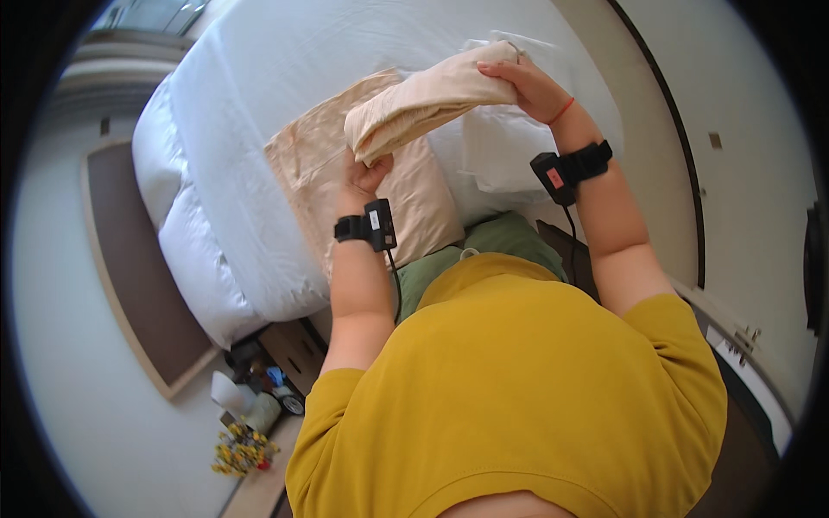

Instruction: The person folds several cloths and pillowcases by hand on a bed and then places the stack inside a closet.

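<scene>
A folded peach-coloured cloth [432, 99] is held up between my two hands above the bed. My left hand [366, 176] grips its lower left end from beneath, fingers curled and partly hidden by the cloth. At the upper right end my right hand [537, 90] is closed round it, thumb on top. Below lies a second peach cloth [315, 138], spread flat with some wrinkles on the bed's near edge. To its right, under my right hand, rests a stack of white folded cloth [505, 147].
The bed [259, 78] has a white sheet, with white pillows [194, 259] along its left side by a brown headboard panel [142, 259]. At lower left stand a white lamp [229, 393] and yellow flowers [242, 451]. A pale wall [734, 104] rises at right.
</scene>
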`<action>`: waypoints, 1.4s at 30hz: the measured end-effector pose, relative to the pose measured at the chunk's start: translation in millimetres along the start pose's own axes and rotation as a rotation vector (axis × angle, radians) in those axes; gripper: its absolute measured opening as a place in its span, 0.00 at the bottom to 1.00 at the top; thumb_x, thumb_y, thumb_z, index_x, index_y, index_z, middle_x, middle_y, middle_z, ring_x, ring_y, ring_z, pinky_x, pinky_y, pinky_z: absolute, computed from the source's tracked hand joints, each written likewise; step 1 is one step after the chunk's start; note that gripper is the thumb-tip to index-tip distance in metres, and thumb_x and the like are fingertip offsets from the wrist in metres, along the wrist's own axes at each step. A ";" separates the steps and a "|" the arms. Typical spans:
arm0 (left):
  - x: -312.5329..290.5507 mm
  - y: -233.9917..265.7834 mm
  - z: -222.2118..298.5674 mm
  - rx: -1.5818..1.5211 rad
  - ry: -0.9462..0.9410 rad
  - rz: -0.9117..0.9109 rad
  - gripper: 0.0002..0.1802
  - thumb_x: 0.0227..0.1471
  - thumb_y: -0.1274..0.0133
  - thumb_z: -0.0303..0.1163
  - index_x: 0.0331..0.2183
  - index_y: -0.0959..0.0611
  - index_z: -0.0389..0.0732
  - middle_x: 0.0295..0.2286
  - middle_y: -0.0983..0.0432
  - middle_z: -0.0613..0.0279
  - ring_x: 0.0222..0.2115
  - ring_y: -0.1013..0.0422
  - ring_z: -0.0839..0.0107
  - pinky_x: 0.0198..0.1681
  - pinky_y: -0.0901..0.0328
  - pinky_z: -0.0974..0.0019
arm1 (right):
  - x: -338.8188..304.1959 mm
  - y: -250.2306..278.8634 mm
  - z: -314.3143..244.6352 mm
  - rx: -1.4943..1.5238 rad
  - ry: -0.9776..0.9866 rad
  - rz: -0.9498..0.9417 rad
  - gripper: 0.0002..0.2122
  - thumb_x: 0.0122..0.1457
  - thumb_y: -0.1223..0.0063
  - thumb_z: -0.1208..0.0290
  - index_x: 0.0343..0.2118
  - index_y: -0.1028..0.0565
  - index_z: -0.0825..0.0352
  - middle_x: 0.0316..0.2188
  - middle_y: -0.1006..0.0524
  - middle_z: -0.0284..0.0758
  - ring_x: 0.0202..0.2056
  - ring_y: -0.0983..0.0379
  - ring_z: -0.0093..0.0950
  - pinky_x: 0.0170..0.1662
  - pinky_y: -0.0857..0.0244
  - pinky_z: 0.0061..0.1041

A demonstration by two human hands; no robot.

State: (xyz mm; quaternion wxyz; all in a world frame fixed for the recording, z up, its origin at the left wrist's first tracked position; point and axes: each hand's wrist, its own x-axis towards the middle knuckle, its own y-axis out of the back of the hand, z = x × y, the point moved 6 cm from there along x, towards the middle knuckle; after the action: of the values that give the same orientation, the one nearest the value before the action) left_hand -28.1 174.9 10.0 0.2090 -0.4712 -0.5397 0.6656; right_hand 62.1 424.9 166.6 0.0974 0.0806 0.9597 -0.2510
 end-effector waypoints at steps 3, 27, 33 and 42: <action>-43.3 -24.7 67.2 0.361 -0.229 0.101 0.13 0.55 0.48 0.41 0.38 0.22 0.43 0.32 0.22 0.63 0.30 0.24 0.73 0.25 0.28 0.75 | 43.9 -27.7 26.0 -0.171 -0.061 -0.020 0.16 0.54 0.43 0.64 0.42 0.25 0.68 0.39 0.23 0.31 0.41 0.28 0.19 0.45 0.35 0.19; -249.6 244.6 171.8 2.253 -0.300 1.190 0.37 0.50 0.47 0.44 0.59 0.39 0.50 0.58 0.43 0.48 0.59 0.47 0.49 0.60 0.50 0.50 | -21.2 -79.0 437.3 -1.307 -0.419 0.047 0.33 0.51 0.44 0.74 0.61 0.42 0.55 0.54 0.34 0.48 0.54 0.36 0.42 0.54 0.38 0.43; -165.5 182.2 118.8 2.714 -0.189 0.271 0.37 0.44 0.41 0.40 0.57 0.35 0.55 0.60 0.49 0.48 0.60 0.52 0.46 0.61 0.51 0.54 | 49.8 -147.4 388.7 -1.974 0.232 -0.303 0.27 0.52 0.50 0.69 0.58 0.36 0.60 0.56 0.35 0.47 0.55 0.37 0.40 0.57 0.41 0.32; -67.0 244.0 57.4 2.218 0.173 0.222 0.19 0.46 0.45 0.33 0.44 0.19 0.44 0.32 0.20 0.56 0.37 0.25 0.61 0.42 0.32 0.62 | 73.0 -26.1 320.7 -1.081 -0.166 0.272 0.13 0.52 0.46 0.67 0.40 0.25 0.66 0.35 0.22 0.42 0.38 0.26 0.36 0.42 0.33 0.34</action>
State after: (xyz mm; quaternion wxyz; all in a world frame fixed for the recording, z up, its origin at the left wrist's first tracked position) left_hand 10.6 11.7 -187.9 0.4899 -0.1142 0.4142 0.7585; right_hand 33.1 250.6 -112.0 0.2313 0.1222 0.9219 0.2857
